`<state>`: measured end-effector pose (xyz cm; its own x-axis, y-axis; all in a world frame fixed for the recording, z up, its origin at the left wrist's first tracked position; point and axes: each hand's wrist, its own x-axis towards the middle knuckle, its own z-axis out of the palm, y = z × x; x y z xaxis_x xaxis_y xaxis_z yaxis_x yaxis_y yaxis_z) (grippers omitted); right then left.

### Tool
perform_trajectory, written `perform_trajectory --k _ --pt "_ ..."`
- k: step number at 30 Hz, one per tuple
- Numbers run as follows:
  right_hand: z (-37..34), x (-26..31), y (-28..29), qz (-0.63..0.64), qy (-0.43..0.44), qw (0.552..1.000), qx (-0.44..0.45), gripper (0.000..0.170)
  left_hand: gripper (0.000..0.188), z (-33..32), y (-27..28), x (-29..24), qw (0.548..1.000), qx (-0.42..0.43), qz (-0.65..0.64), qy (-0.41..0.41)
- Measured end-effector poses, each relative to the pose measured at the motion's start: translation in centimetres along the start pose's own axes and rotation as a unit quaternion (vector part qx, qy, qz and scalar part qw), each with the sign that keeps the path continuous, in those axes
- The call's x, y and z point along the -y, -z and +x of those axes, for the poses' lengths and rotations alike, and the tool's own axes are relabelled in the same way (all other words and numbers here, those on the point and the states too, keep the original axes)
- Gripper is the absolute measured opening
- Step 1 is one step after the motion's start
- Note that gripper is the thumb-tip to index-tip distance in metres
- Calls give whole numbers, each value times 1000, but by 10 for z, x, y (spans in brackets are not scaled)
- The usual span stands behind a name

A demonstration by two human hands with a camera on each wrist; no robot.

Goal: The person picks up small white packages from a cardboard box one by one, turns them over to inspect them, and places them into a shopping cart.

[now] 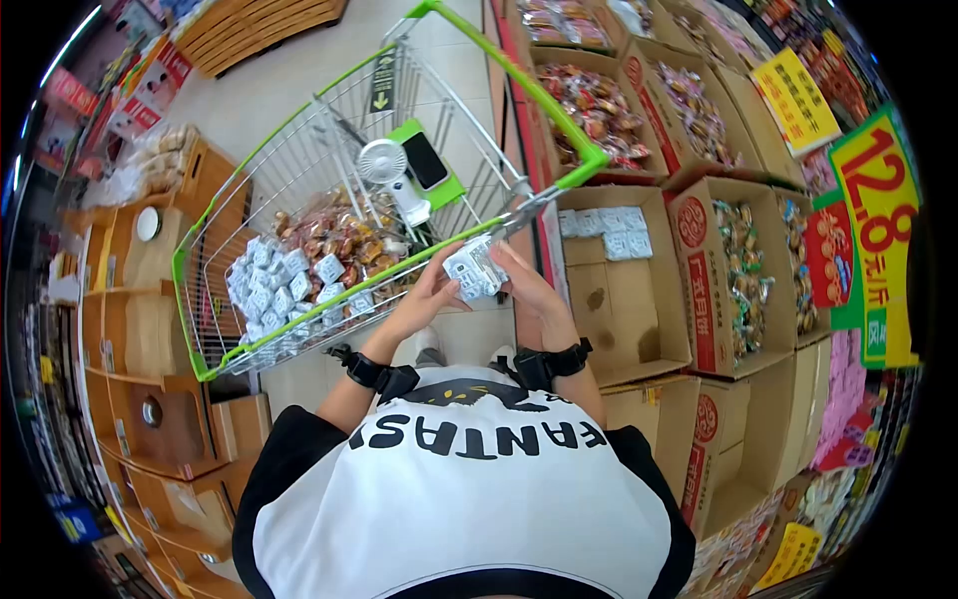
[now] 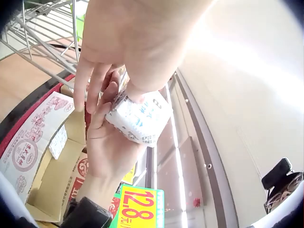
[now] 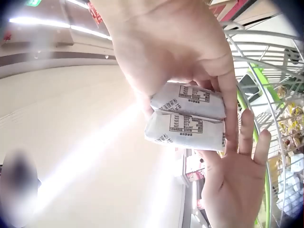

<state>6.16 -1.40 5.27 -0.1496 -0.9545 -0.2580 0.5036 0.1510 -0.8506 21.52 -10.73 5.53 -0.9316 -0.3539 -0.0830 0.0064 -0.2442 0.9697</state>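
Observation:
Two small white-and-blue wrapped mooncakes (image 1: 474, 272), stacked together, are between my hands beside the cart's green rail. In the right wrist view, my right hand (image 1: 534, 290) grips both mooncakes (image 3: 185, 126), thumb on one side and fingers on the other. My left hand (image 1: 424, 295) holds them from the opposite side. Its thumb presses on the mooncakes (image 2: 140, 118) in the left wrist view, while some of its fingers stretch out straight. Inside the cart (image 1: 544, 103) lie a pile of the same white packets (image 1: 267, 285) and some brown-wrapped sweets (image 1: 344, 235).
A white hand fan (image 1: 384, 165) and a phone (image 1: 426, 160) sit in the cart. At the right, an open carton (image 1: 629, 309) has several white packets (image 1: 609, 225) at its far end. More cartons, a price sign (image 1: 873, 230) and wooden shelves (image 1: 150, 329) line the aisle.

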Motion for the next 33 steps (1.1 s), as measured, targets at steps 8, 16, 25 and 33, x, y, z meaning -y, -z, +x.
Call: perform_trajectory --k 8,16,25,33 --pt "56 -4 -69 -111 -3 993 41 34 47 -44 63 -13 994 -62 -86 8" --pt "108 -34 -130 -327 46 939 96 43 39 -96 116 -25 972 -191 -135 -21" --pt "150 -69 -194 -317 53 933 165 43 40 -154 163 -24 908 -414 -62 28" --pt "191 -123 -238 -367 -22 906 211 49 30 -200 198 -1 859 -501 -90 58"
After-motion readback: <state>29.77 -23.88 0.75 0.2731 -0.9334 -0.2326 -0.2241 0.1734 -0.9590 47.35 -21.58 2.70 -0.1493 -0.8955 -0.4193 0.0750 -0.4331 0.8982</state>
